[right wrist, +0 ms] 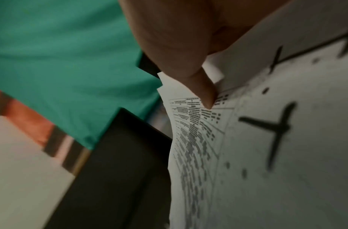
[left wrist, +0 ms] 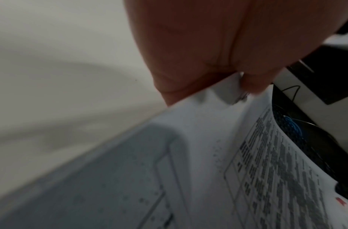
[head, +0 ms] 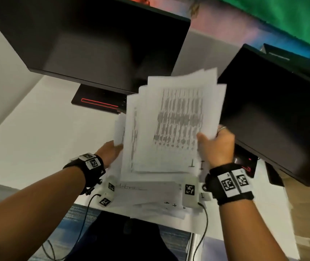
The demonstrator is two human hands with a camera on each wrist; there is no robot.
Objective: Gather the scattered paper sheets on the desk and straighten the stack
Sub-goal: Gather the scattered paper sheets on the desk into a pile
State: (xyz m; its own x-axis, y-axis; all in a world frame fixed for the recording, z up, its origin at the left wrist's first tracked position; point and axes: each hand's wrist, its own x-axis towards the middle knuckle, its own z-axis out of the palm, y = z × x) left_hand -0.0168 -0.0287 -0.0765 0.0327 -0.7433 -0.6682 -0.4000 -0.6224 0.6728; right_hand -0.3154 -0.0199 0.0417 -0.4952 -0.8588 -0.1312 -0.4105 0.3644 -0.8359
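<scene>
Paper sheets (head: 171, 127): a loose, uneven bundle held up off the desk, tilted back, edges fanned and out of line. The top sheet carries a printed table; the print is too blurred to read.

Right hand (head: 217, 146): grips the bundle's right edge, thumb (right wrist: 198, 86) pressed on the printed face, fingers curled behind. A ring shows on one finger.

Left hand (head: 110, 153): at the bundle's lower left edge. The wrist view shows fingers (left wrist: 188, 54) closed on the paper's edge; how firmly, cannot tell.

Further sheets (head: 150, 193): lying flat near the front edge of the desk, below the raised bundle, some marked with small black crosses and overhanging the edge.

White desk (head: 37, 129): bears everything listed here.

Left monitor (head: 101, 38): large, dark, screen off, directly behind the bundle; its black base (head: 97, 102), with a red stripe, sits just beside the bundle's upper left corner.

Right monitor (head: 278, 110): dark, close against the bundle's right edge and the right hand.

Black device with red light (head: 244, 162): under the right monitor, behind the right wrist.

Wristbands (head: 231, 183): black, with square coded markers, one on each wrist; cables (head: 205, 223) hang below the desk edge.

Green backdrop (head: 282, 19): far right, behind the monitors.
</scene>
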